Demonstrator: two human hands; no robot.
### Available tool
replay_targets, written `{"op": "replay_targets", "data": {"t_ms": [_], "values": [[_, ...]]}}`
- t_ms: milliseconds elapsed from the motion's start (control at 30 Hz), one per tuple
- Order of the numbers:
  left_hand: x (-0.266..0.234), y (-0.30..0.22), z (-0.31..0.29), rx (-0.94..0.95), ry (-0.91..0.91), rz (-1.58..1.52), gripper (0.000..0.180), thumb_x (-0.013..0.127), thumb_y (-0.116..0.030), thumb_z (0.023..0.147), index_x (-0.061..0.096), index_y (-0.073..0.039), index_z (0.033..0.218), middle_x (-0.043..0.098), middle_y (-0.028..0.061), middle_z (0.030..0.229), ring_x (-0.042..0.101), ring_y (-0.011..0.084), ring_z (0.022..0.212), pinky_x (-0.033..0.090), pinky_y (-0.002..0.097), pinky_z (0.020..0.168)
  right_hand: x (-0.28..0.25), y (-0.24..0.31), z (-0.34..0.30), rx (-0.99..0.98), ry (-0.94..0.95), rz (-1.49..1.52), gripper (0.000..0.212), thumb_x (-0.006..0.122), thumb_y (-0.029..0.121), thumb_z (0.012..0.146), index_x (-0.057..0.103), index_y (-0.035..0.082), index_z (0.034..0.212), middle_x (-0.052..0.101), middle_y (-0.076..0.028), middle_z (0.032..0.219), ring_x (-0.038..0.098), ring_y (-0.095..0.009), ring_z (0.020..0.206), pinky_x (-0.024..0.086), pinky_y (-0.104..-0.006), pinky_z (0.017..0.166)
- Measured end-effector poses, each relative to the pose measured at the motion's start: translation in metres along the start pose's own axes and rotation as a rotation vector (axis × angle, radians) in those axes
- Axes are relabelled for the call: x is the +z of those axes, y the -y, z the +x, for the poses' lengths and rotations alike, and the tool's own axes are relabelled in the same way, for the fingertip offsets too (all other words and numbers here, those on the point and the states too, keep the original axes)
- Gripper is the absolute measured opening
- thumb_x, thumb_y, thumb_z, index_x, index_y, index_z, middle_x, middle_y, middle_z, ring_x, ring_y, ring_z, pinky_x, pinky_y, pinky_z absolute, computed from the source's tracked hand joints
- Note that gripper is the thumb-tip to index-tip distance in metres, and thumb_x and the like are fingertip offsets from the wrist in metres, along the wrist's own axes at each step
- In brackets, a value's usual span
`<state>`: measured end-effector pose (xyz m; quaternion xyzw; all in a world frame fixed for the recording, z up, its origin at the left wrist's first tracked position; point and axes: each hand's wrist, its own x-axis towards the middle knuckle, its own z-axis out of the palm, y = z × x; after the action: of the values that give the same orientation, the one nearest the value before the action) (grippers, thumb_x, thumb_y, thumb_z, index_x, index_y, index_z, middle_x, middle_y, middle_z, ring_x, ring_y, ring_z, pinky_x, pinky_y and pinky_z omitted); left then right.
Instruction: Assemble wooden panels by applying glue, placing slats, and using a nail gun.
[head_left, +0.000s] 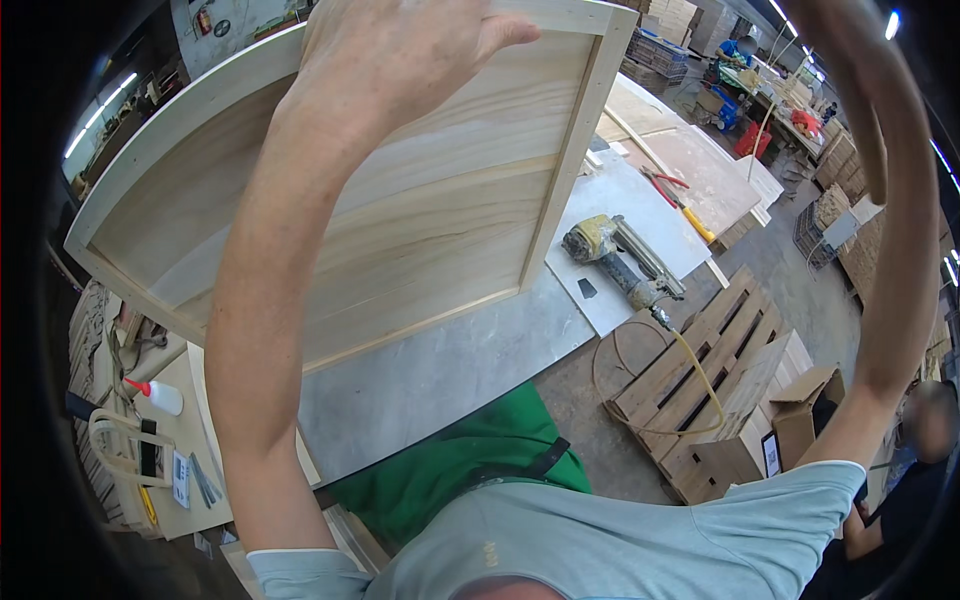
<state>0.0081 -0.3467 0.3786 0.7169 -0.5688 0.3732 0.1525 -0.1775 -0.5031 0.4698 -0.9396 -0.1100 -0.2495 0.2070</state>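
My left hand (405, 55) is raised in front of the upper part of a framed wooden panel (440, 190). Its thumb points out to the right, while the other fingers run past the top of the picture; whether they touch the panel does not show. The panel stands on a grey metal-topped table (440, 365), leaning a little. High at the upper right is my right hand (850, 60), blurred and partly cut off, with no object visible in it. To the panel's right, a nail gun (615, 265) with a yellow air hose (700, 365) lies on a light board (650, 215).
Red-handled pliers (665, 182) and a yellow-handled tool (698, 226) lie beyond the nail gun. A wooden pallet (690, 370) and an open carton (805, 405) are at right, near a seated person (890, 530). A red-capped white bottle (160, 397) stands at left.
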Motion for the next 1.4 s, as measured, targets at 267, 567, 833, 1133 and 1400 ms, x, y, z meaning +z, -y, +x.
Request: {"op": "replay_targets", "data": {"t_ms": [267,567,833,1133,1400], "values": [[-0.001,0.000,0.003,-0.009,0.004,-0.007,0.042,0.060,-0.044,0.085,0.060,-0.003,0.077,0.065,0.0148,0.072,0.065,0.0331,0.072,0.050,0.0444,0.064,-0.018,0.018,-0.002,0.622,-0.581,-0.383,0.037,0.056,0.031,0.094,0.060,-0.001,0.112,0.059,-0.004,0.068,0.050,-0.007,0.048,0.047,-0.0205,0.044],[0.003,0.003,0.001,0.000,-0.009,-0.011,0.043,0.060,-0.044,0.085,0.061,-0.002,0.076,0.065,0.0158,0.072,0.065,0.0336,0.072,0.050,0.0446,0.065,-0.006,0.018,0.005,0.448,-0.372,-0.186,0.034,0.058,0.019,0.093,0.058,-0.001,0.120,0.059,-0.004,0.067,0.052,-0.008,0.050,0.048,-0.0215,0.045],[0.011,0.007,0.001,0.005,-0.033,-0.008,0.044,0.061,-0.044,0.084,0.061,-0.002,0.075,0.064,0.0162,0.072,0.065,0.0343,0.072,0.050,0.0452,0.065,0.000,0.019,0.004,0.680,-0.303,-0.421,0.036,0.056,0.017,0.094,0.055,0.000,0.125,0.058,-0.004,0.065,0.051,-0.007,0.048,0.045,-0.0208,0.043],[0.015,0.003,-0.001,-0.068,0.035,0.065,0.046,0.059,-0.051,0.087,0.066,-0.006,0.093,0.062,0.0121,0.069,0.064,0.0279,0.065,0.052,0.0398,0.062,0.002,0.022,-0.004,0.654,-0.454,-0.348,0.032,0.058,0.019,0.093,0.058,0.001,0.120,0.058,-0.003,0.064,0.050,-0.008,0.046,0.045,-0.0210,0.045],[0.000,0.027,-0.006,-0.057,0.166,0.063,0.042,0.055,-0.048,0.090,0.062,-0.007,0.093,0.067,0.0133,0.090,0.065,0.0242,0.088,0.050,0.0373,0.075,-0.013,-0.068,-0.071,0.829,-0.506,-0.148,0.039,0.060,0.029,0.093,0.055,0.004,0.122,0.062,-0.004,0.072,0.057,-0.008,0.054,0.048,-0.0198,0.049]]}}
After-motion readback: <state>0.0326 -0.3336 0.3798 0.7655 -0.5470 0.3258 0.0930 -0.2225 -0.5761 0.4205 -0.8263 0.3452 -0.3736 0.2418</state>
